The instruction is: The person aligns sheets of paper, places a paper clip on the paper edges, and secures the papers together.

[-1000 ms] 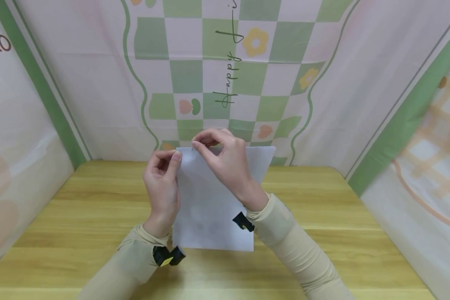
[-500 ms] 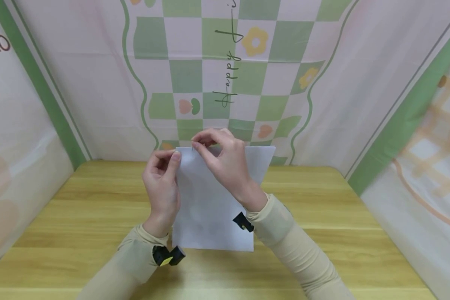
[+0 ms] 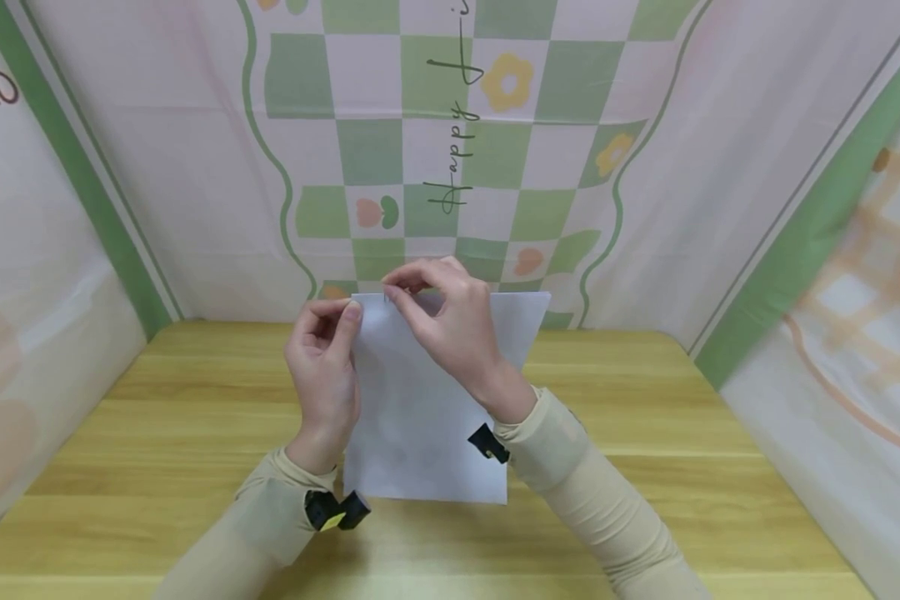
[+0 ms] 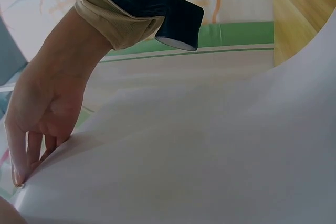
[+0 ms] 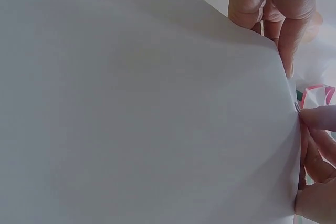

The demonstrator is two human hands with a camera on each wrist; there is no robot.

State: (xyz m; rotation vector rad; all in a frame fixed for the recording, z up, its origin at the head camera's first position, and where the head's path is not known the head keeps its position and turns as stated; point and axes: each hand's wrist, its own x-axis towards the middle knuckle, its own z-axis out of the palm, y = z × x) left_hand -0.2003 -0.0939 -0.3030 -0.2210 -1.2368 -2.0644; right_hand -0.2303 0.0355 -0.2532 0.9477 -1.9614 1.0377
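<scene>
A white sheet of paper [image 3: 420, 417] is held up by its top edge over the table; its right side flares outward, and it may be more than one sheet. My left hand [image 3: 324, 362] pinches the top left corner between thumb and fingers. Just to the right, my right hand [image 3: 450, 321] pinches a small metal paper clip [image 5: 297, 107] at the top edge. In the right wrist view, the clip's wire loop overlaps the edge beside the right fingertips [image 5: 317, 118]. Most of the clip is hidden by the fingers. In the left wrist view, paper fills the lower part below the right hand.
A wood-grain table [image 3: 195, 433] lies beneath the hands and paper. Behind it hangs a printed cloth [image 3: 495, 167] with green checks, and more cloth closes in both sides. Each sleeve carries a black wrist camera [image 3: 337, 510].
The hands, paper and paper clip keep nearly the same position; the head view has shifted very slightly.
</scene>
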